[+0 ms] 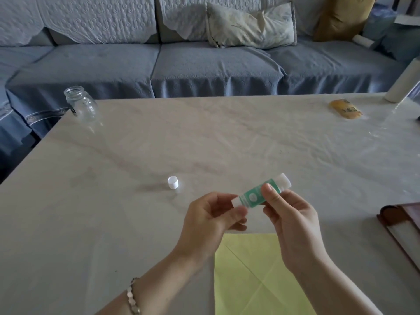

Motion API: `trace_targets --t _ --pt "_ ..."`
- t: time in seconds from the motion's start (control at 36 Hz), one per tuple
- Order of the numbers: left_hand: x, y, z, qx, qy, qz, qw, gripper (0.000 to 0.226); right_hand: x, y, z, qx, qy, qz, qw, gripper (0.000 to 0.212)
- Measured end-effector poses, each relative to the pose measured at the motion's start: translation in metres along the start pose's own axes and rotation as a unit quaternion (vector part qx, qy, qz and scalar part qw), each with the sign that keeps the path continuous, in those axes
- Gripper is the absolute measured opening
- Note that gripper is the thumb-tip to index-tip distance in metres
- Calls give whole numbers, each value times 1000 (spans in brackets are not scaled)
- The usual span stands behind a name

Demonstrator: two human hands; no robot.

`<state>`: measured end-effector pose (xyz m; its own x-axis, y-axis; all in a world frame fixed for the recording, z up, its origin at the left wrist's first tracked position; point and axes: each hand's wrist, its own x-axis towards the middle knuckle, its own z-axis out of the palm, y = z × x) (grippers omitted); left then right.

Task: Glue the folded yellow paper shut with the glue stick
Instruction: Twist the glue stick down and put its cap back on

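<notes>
Green glue stick (pixel 258 196), two hands (pixel 210 220), one cap (pixel 173 182)

bare forearms, silver link bracelet (pixel 133 297) on left wrist

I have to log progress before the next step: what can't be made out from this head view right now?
- Green-labelled glue stick: the left hand covers its near end, so whether glue is exposed cannot be told; label print is too small.
- Folded yellow paper: cut off by the bottom edge, partly behind the right hand.
- Small white cap: too small to tell its inside.
- Dark red object: cut by the right edge.
</notes>
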<state>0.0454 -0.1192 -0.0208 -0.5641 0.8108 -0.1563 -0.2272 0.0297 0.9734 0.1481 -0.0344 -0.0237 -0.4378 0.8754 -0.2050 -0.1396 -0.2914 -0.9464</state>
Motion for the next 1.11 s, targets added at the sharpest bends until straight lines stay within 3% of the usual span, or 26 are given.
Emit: trace_targets --t 0.03,0.08,0.17,0.31,0.36,0.44,0.56,0.64,0.78,0.86,0.97,1.06,1.11 --pt "-1 1 1 -26 -11 -20 999 4 1 0 0 -2 -4 -1 1000 28" --pt "-2 3 1 -34 -38 -69 996 28 1 1 0 -3 -9 -2 1000 30" --pt "-1 6 1 7 -65 -127 990 45 2 4 0 -6 -1 -4 1000 35" --pt "0 -7 -1 67 -40 17 997 26 -3 7 1 -8 0 -4 1000 35" --pt "-1 -10 -1 66 -22 38 997 23 -4 8 1 -3 -1 -1 1000 36" --pt "-3 -4 0 10 -20 2 1000 15 -3 10 2 9 -1 -1 1000 37" --pt "-3 3 -1 -49 -83 -57 994 20 -2 11 1 22 -13 -26 999 56" --pt "-2 6 -3 -25 -105 -73 992 24 -2 13 -1 30 -18 -24 999 46" --pt "-4 5 -5 -3 -137 -96 986 33 -3 19 -4 41 -29 -24 998 61" --pt "-4 2 -8 54 -136 -113 983 34 -3 20 -4 14 -30 -23 999 59" --pt "16 -18 -24 221 -30 -40 974 45 1 20 -2 -27 -16 1 1000 15" --pt "50 -34 -54 364 128 1 923 30 7 21 -4 -80 2 5 997 10" --pt "74 -41 -75 448 185 8 875 47 10 19 -4 -103 -1 8 995 7"
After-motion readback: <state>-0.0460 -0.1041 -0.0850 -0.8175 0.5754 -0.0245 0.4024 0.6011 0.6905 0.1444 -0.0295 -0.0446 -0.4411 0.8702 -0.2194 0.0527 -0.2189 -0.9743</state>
